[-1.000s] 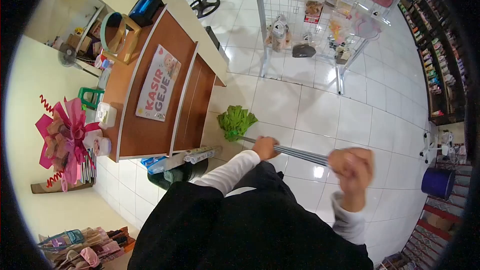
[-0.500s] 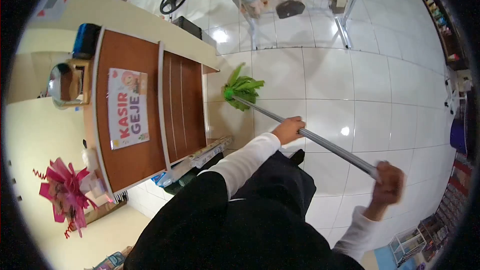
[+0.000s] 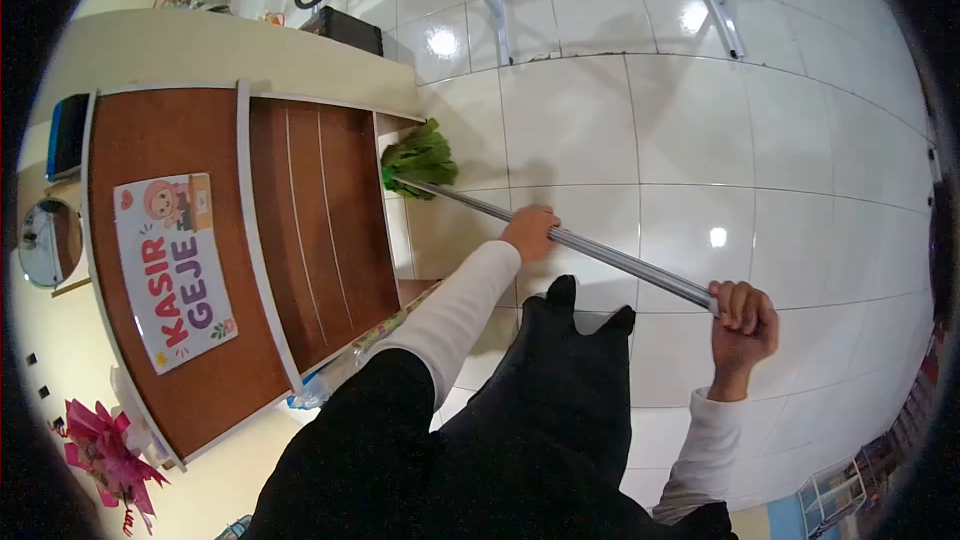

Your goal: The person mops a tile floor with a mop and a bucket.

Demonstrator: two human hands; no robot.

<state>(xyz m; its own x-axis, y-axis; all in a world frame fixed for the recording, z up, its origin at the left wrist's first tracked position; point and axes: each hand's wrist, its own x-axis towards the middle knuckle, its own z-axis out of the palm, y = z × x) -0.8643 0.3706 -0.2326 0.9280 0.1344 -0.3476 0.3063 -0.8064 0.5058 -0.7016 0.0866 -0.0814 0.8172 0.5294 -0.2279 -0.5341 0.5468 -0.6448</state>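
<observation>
Both hands grip a mop with a long grey pole (image 3: 630, 262) and a head of leafy green strips (image 3: 425, 155). My left hand (image 3: 530, 232) is wrapped round the middle of the pole. Closed over its upper end, at the right, is my right hand (image 3: 745, 325). The pole slants down to the left, and the green head lies on the white tiled floor (image 3: 700, 145) against the foot of the brown counter (image 3: 330, 220).
A sign reading KASIR GEJE (image 3: 178, 275) lies on the counter. Pink wrapping with ribbon (image 3: 110, 455) stands at lower left. Metal rack legs (image 3: 722, 20) and a black box (image 3: 345, 30) are at the far side. A wire rack (image 3: 832, 500) sits at lower right.
The mop head has moved left, up to the counter's base. My right hand has moved forward and left with the pole end. My view has shifted, and both feet now show.
</observation>
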